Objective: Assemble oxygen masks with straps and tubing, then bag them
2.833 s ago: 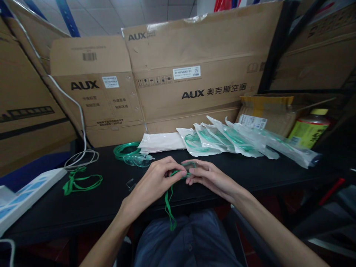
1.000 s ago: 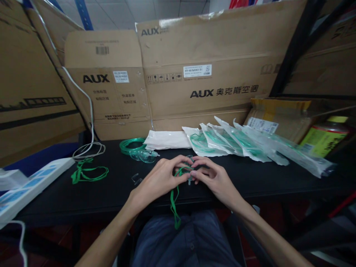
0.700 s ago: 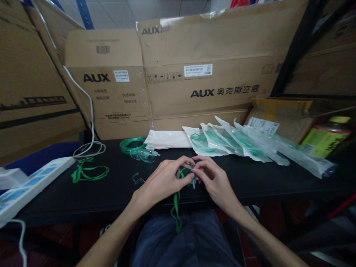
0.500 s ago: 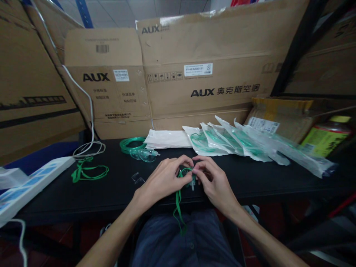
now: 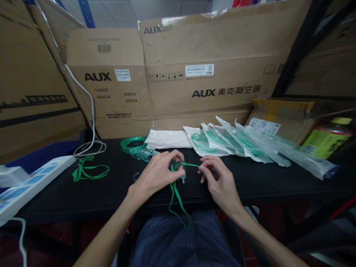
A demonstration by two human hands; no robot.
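My left hand is closed around a small clear-green plastic mask, mostly hidden by the fingers; a clear nozzle pokes out below. A green elastic strap loops down from it over the table's front edge. My right hand pinches the other stretch of this strap, pulled straight and level between both hands. Behind my left hand lies another clear mask piece, beside a coil of green tubing. A bundle of green straps rests at the left.
White packs and several pouches with green tubing line the back of the black table. A power strip with a white cable is at left. Cardboard boxes wall the back. A yellow-labelled bottle stands right.
My right hand has moved right, away from the left, drawing the green strap out taut. My left hand has shifted slightly left with the mask.
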